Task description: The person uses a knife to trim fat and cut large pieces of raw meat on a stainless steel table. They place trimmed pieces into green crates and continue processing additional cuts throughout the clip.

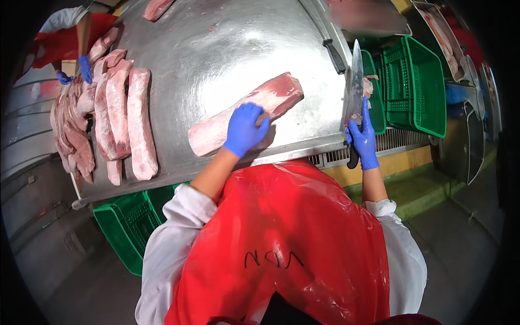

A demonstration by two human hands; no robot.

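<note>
A long pale-pink pork loin [216, 127] lies slantwise on the metal table [189, 59], with its darker red end at the far right. On its middle rests my left hand [246, 130], in a blue glove, with the fingers curled over the meat. At the table's right edge, my right hand [364, 138], gloved too, is closed on a large knife [356, 76]. Its blade points away from me and its black handle shows below the hand. One finger stretches up alongside the blade, close to a small meat scrap [368, 86] over a green crate.
Several loins [142, 124] lie side by side at the left, where a co-worker's gloved hands [84, 69] touch meat. Another black-handled knife [335, 57] lies at the far right edge. Green crates stand right [428, 86] and below left [122, 227]. More meat [368, 16] is far right.
</note>
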